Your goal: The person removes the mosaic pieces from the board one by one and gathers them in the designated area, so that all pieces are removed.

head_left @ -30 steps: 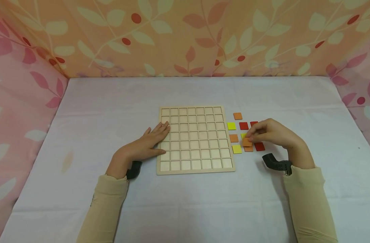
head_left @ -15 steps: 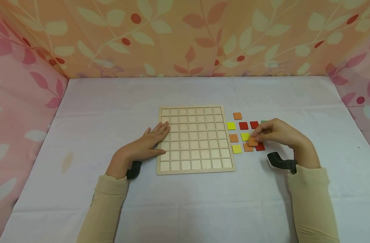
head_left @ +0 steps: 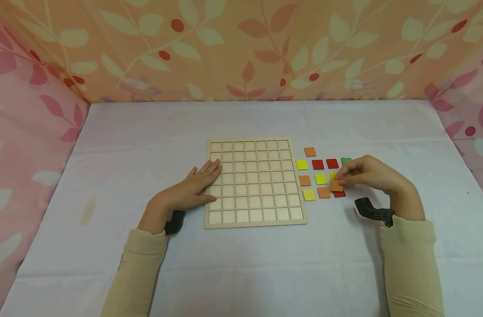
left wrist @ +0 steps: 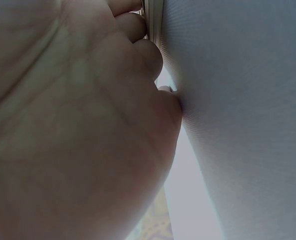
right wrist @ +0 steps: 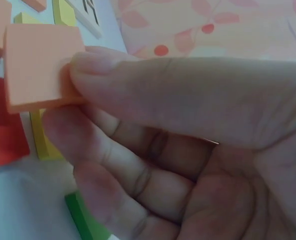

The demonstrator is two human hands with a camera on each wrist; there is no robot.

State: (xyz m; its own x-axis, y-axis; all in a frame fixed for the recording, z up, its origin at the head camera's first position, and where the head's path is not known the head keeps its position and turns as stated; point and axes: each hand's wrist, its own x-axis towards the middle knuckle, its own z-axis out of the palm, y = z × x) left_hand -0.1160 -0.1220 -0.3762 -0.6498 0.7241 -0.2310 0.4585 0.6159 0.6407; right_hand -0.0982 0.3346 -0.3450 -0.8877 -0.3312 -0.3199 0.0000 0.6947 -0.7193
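Between its thumb and fingertips my right hand [head_left: 368, 175] pinches an orange square tile [head_left: 337, 186], held over the right end of the tile group. The right wrist view shows this orange tile [right wrist: 43, 65] close up. Partly covered by it are a red tile [head_left: 339, 194] and a yellow tile [head_left: 333, 175]. My left hand [head_left: 189, 187] rests with spread, straight fingers on the left edge of a wooden grid board [head_left: 256, 226]. In the left wrist view, the palm [left wrist: 78, 125] fills the left half and hides most of the board.
Beside the board's right edge lie several tiles, among them a yellow tile [head_left: 302, 164], a red tile [head_left: 318, 164], an orange tile [head_left: 310, 152] and a green tile [head_left: 346, 161]. A white cloth [head_left: 241, 273] covers the table. Patterned curtains [head_left: 241, 48] stand behind and at both sides.
My right hand has moved to the right with the orange tile, uncovering a yellow tile, an orange tile, a red tile and part of the green one. The left hand has stayed still.
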